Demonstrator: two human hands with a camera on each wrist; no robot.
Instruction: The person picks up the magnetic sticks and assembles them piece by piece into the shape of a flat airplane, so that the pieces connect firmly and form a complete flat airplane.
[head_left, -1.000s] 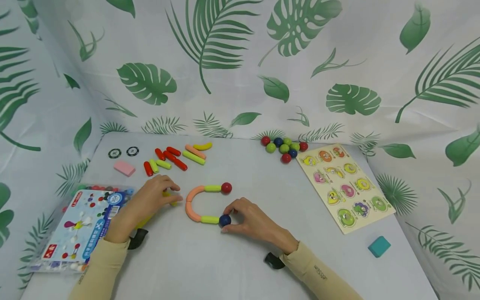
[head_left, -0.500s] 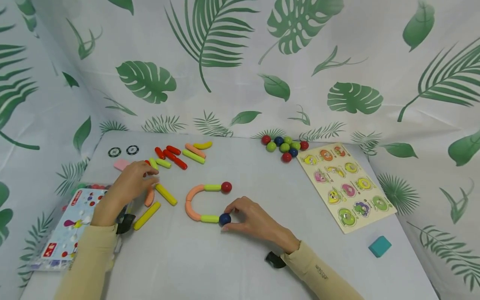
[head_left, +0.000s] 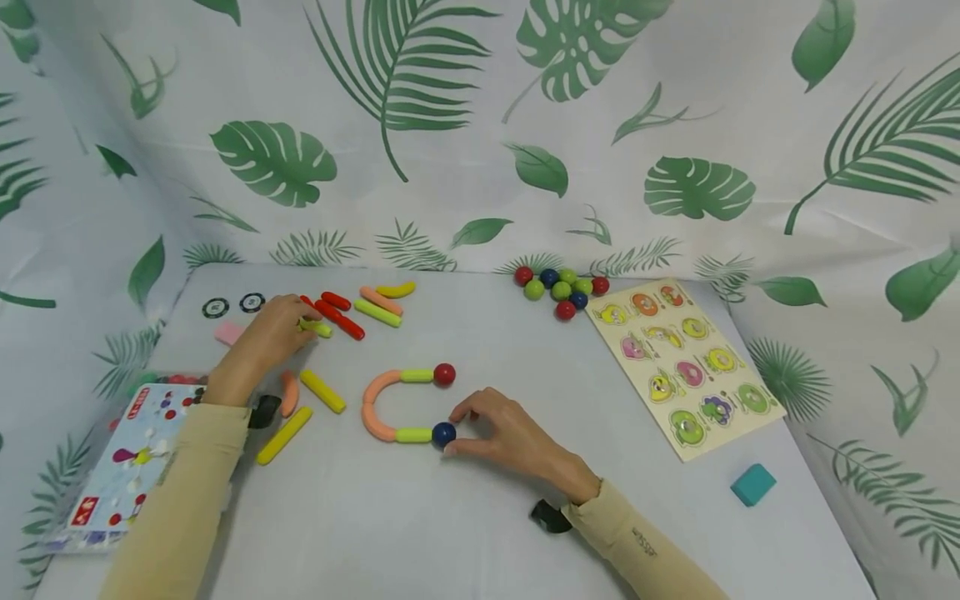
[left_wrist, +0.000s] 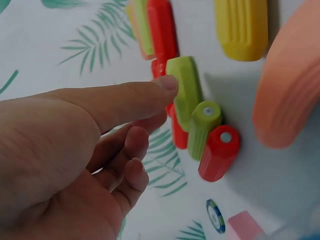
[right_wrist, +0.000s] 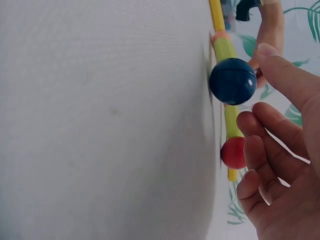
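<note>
A U-shaped chain lies mid-table: a salmon curved piece (head_left: 372, 407) with a light green stick on each end, a red ball (head_left: 444, 373) on the far end and a blue ball (head_left: 444, 433) on the near end. My right hand (head_left: 454, 432) pinches the blue ball (right_wrist: 232, 81) between thumb and forefinger. My left hand (head_left: 303, 323) reaches into the group of sticks at the back left. Its thumb (left_wrist: 160, 87) touches a light green stick (left_wrist: 184, 92), and the other fingers hang loosely curled beneath. Red sticks (left_wrist: 217, 152) lie against it.
Loose yellow sticks (head_left: 322, 390) and a salmon piece (head_left: 288, 393) lie left of the chain. Several balls (head_left: 561, 292) sit at the back. A fruit puzzle board (head_left: 686, 367) and a teal block (head_left: 753, 484) are on the right. A toy box (head_left: 127, 467), a pink eraser (head_left: 227, 333) and two chips (head_left: 252, 302) are on the left.
My left hand has left the loose yellow sticks beside the chain and moved back and left to the stick group. My right hand has stayed on the blue ball.
</note>
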